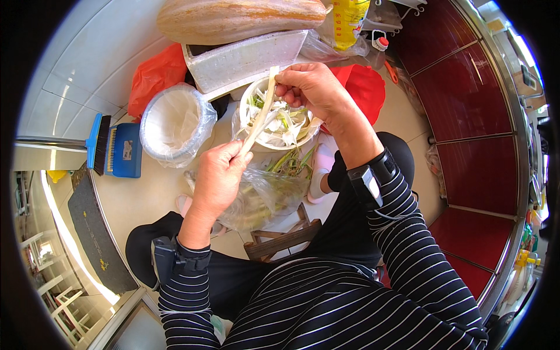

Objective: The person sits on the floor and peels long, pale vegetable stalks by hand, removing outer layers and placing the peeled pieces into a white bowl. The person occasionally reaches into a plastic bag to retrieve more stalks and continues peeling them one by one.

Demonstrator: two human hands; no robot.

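Note:
A long pale stalk, perhaps a scallion or leek stem (261, 117), slants between my hands above a white bucket (280, 146). My left hand (221, 175) grips its lower end. With thumb and fingers pinched, my right hand (306, 85) is at its upper end. White and green peelings (288, 124) fill much of the bucket's inside. Below the bucket, a clear plastic bag (262, 197) holds more pale stalks, and green leaves or roots (289, 164) show at its top.
A bin with a clear liner (175, 122) stands left of the bucket, near a blue dustpan (127, 151) and a broom (94, 144). A large squash (240, 19) lies on a foam box (249, 61) behind. A red bag (365, 92) and dark red cabinets (468, 96) are at right.

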